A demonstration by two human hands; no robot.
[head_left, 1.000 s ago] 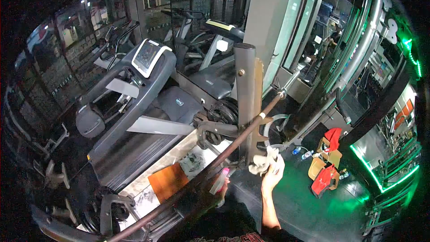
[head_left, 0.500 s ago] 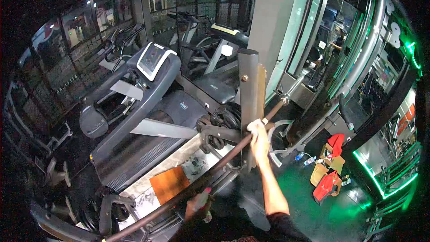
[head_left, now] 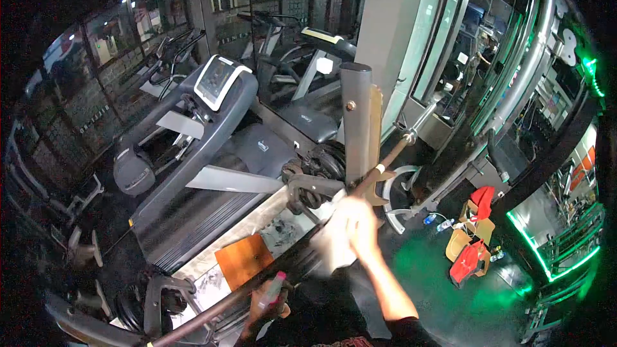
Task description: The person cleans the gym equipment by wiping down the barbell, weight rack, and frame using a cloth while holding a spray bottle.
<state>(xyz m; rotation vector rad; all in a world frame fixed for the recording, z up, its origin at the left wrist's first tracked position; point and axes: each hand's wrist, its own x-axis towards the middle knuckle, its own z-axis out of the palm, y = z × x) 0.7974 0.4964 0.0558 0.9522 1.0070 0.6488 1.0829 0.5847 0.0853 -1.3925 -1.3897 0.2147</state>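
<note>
1. My right fingers point(head_left: 355, 217) grip the cloth point(head_left: 333, 244) near the middle of the bar point(head_left: 393, 155).
2. My left fingers point(head_left: 261, 303) wrap the bottle point(head_left: 274, 288) beside the bar's lower half.
3. Floor point(head_left: 418, 276) spreads to my right.

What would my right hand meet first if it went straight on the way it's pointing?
Probably the brown bar, just beyond your right hand with its white cloth; blur and unclear depth hide whether they touch it.

The long brown bar point(head_left: 393, 153) lies across a hooked bracket point(head_left: 369, 187) on a grey upright point(head_left: 357, 132). On the dark floor point(head_left: 411, 283), tinted green at right, tan containers point(head_left: 459, 245) with red pieces point(head_left: 464, 263) stand near small bottles point(head_left: 445, 225); a treadmill point(head_left: 193, 218) stands at left, beside a pale marbled surface point(head_left: 207, 284) bearing an orange-brown panel point(head_left: 243, 261).
</note>
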